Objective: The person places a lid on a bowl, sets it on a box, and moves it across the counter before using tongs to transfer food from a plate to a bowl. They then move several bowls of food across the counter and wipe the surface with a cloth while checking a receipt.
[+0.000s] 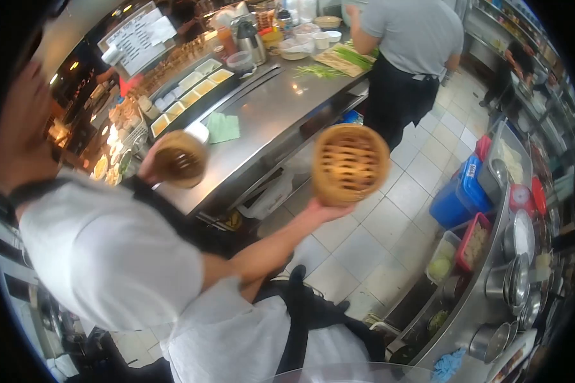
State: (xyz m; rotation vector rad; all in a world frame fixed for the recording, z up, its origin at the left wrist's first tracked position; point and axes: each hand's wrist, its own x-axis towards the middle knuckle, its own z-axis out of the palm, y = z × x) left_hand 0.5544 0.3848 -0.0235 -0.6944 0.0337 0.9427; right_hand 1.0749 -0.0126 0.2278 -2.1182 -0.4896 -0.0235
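A person in a white shirt (108, 249) stands close on my left. That person's far hand (149, 166) holds a round bamboo steamer (184, 159) over the counter edge, slightly blurred. A larger bamboo steamer (351, 163), with slatted face toward me, rests on an upturned hand (331, 211) above the floor. The arm under it seems to come from the same person's sleeve and crosses in front of me. My own white shirt and black apron (291, 341) fill the bottom. A short piece of my left arm (252, 290) shows beneath the crossing arm; neither of my hands is visible.
A steel counter (262, 121) carries sauce trays (198, 92), a green cloth (223, 127) and cut greens (322, 71). Another person in grey (409, 38) works at its far end. A blue tub (460, 195), pots (490, 341) and metal bowls line the right side.
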